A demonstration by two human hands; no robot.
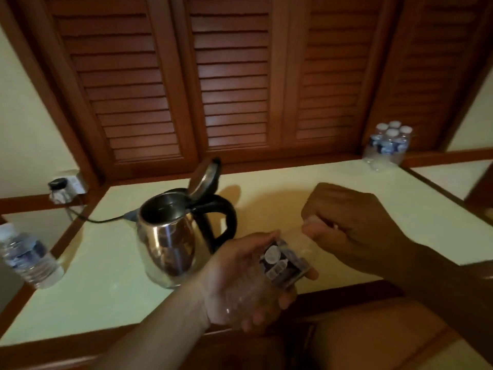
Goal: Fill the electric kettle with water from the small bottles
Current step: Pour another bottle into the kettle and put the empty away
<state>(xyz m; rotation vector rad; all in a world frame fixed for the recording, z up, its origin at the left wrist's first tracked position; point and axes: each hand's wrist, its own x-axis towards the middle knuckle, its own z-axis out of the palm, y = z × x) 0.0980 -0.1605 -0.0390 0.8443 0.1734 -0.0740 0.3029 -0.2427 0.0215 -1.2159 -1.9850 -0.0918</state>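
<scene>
A steel electric kettle point(170, 236) with a black handle stands on the pale counter, its lid tipped open. My left hand point(240, 279) grips a small clear water bottle point(282, 263) with a dark label, held tilted just right of the kettle. My right hand point(354, 225) is closed around the bottle's neck end, where the cap would be; the cap itself is hidden by the fingers. A pack of several small bottles point(386, 142) sits at the back right corner.
Another small bottle point(29, 257) stands at the left edge of the counter point(106, 289). The kettle's cord point(96, 218) runs left to a wall socket point(66, 185). Wooden louvred doors point(229, 76) rise behind the counter.
</scene>
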